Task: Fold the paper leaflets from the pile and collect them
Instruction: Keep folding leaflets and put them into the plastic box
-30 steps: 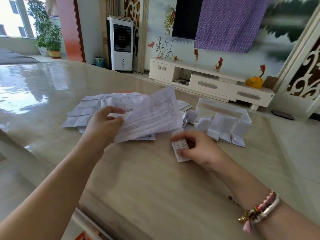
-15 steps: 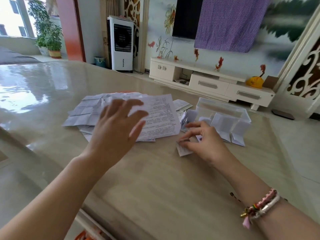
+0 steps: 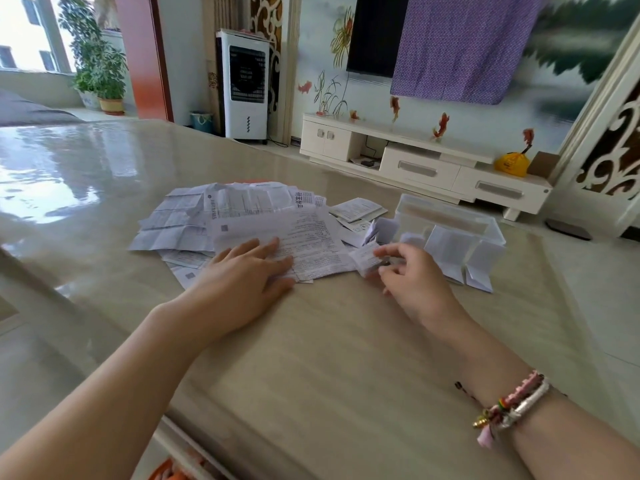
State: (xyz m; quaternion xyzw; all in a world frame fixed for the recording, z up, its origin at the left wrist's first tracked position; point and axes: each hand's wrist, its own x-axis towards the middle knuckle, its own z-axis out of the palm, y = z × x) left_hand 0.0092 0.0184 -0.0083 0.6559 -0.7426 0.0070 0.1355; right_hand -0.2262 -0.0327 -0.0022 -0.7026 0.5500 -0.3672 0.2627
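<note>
Leaflet folding, partly done. The left hand (image 3: 242,275) lies flat with straight fingers on the top sheet of the pile of leaflets (image 3: 239,220), which is spread loosely across the glossy, stone-patterned counter (image 3: 311,358); many thin, printed, crease-marked sheets appear still unfolded. The right hand (image 3: 405,271) pinches a small folded leaflet (image 3: 365,259) between curled fingers, just beside the pile's right edge. Several folded leaflets (image 3: 464,261) lean against the near wall of a clear plastic box (image 3: 450,220) with thin rigid sides; whether any lie inside cannot be told. Judging by the pile's size, most of the work remains.
</note>
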